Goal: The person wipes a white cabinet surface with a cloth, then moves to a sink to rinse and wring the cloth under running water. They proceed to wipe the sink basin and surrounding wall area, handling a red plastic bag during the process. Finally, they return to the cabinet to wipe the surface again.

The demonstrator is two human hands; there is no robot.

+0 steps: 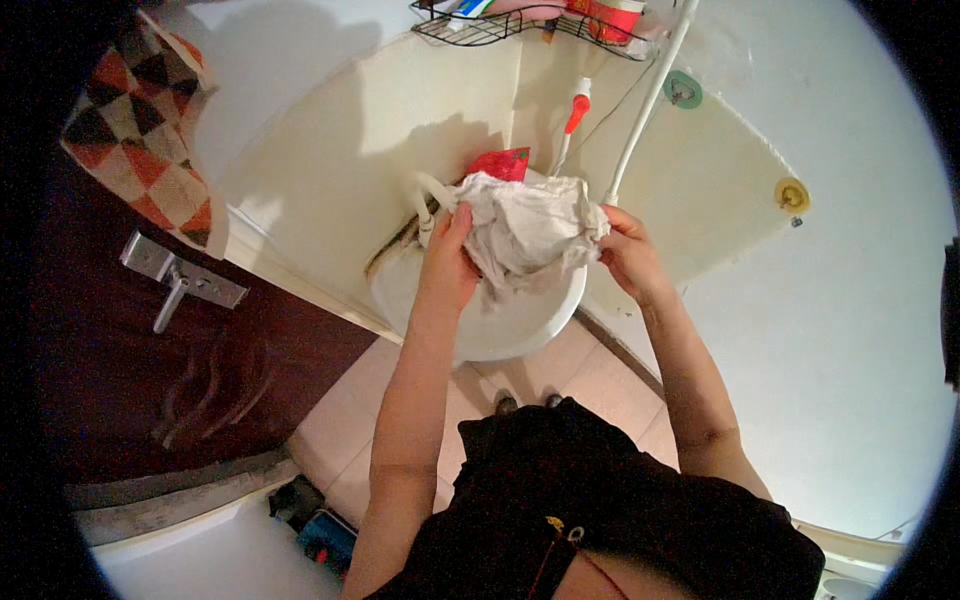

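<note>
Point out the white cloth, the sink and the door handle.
White cloth (528, 228), head view: middle of its crumpled fabric.
Sink (512, 330), head view: bare white surface near its front edge.
Door handle (172, 304), head view: its metal lever.

No words, numbers or signs can be read, either on the red packet (500, 163) near the sink (520, 335) or on the red container (616, 20) in the black wire rack (478, 44).

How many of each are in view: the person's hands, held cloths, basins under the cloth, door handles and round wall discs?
Hands: 2, left hand and right hand
Held cloths: 1, white cloth
Basins: 1, white basin
Door handles: 1, metal handle
Wall discs: 2, green disc and yellow disc
Total: 7
</note>
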